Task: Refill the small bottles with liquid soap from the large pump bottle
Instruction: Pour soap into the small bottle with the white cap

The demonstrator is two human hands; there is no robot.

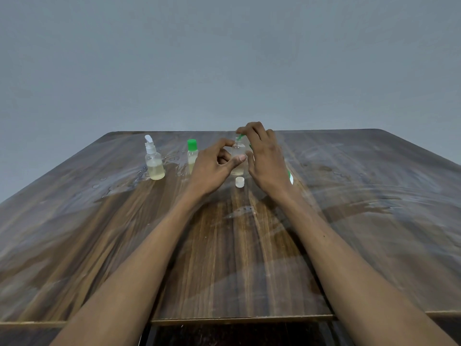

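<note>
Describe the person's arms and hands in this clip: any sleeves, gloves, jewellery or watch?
Both forearms are bare right down to the bottom edge of the head view, with no sleeve showing. The left hand and right hand wear no gloves, and no rings, watch or wristband show. A small dark mark sits on the right forearm.

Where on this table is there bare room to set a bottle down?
Free: the table right of the right hand, and the near strip between the forearms. Crowded: the far middle, from the spray bottle and green-capped bottle to the white cap.
</note>
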